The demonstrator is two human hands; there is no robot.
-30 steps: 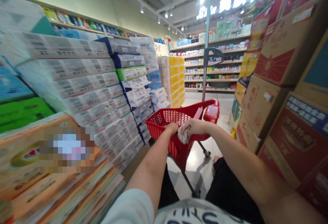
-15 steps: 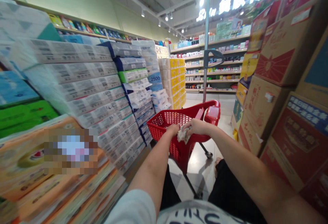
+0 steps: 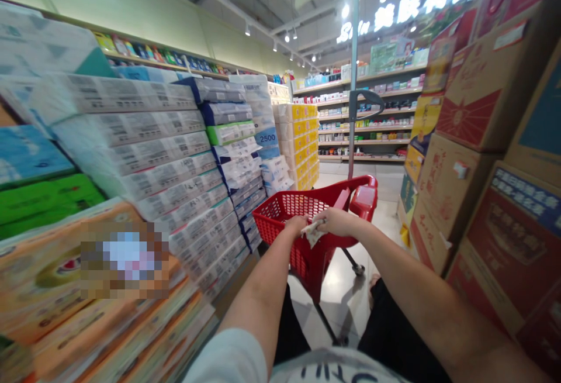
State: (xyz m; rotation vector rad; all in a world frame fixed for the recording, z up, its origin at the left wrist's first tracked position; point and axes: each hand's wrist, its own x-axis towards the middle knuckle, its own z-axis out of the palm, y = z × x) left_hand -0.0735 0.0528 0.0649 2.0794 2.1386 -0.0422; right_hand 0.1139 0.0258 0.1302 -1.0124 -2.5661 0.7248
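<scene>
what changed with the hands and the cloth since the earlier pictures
The right hand has shifted slightly left, toward the left hand. The pale cloth, a rounded bunch a second ago, now hangs flatter, in a more pointed fold. No letting go shows: the right hand still holds the cloth. The left hand is still by the red shopping cart; whether it grips anything is unclear.

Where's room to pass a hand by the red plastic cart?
Bare pale floor tiles run between the cart and brown cardboard cartons rightward. Crowded: leftward, by stacked white wrapped packs; centrally, by the right hand holding crumpled pale cloth.
</scene>
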